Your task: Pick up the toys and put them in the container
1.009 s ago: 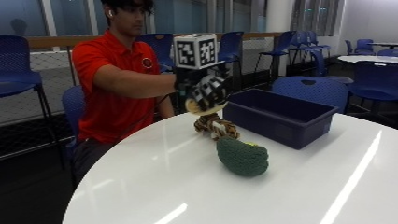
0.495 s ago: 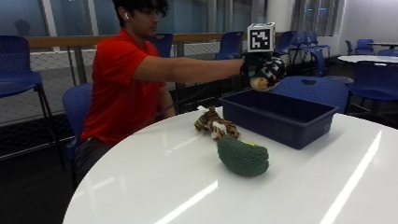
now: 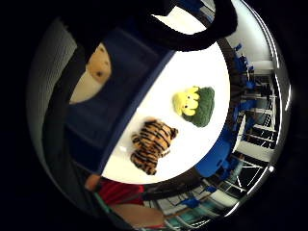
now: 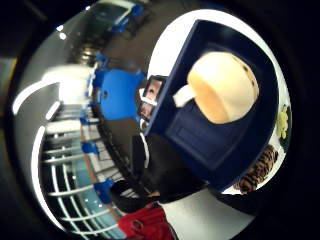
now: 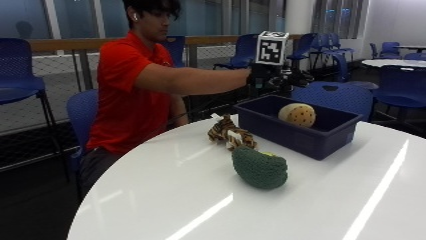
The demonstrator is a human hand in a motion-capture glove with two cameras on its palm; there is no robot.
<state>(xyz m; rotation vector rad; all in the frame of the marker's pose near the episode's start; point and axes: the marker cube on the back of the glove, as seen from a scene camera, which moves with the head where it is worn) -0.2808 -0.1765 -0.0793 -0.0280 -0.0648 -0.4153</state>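
Item: tan spotted plush toy (image 5: pixel 297 114), rounded, cream underside, dark dots on its upper surface. It is inside the dark blue container (image 5: pixel 279 134), toward the far end, with nothing gripping it; whether it rests on the floor of the bin cannot be told. The thumb-side palm view shows it large against the blue interior.

Item: the container, rectangular, open-topped, standing on the white round table (image 5: pixel 200 200) at the far side.

Item: gloved right hand (image 5: pixel 274 79), at the end of an outstretched arm, raised above the far rim of the container, apart from the toy below. Fingers appear spread and hold nothing; detail of each finger is hard to make out.

Item: striped tiger plush (image 5: pixel 229 133), orange and black, lying on the table just beside the container's near long wall.

Item: green plush with yellow face (image 5: pixel 259 167), lying on the table near the tiger, farther from the container. The yellow face shows only in the little-finger-side palm view.

Item: person in a red shirt (image 5: pixel 130 95), seated on a blue chair (image 5: pixel 81 116) at the table.
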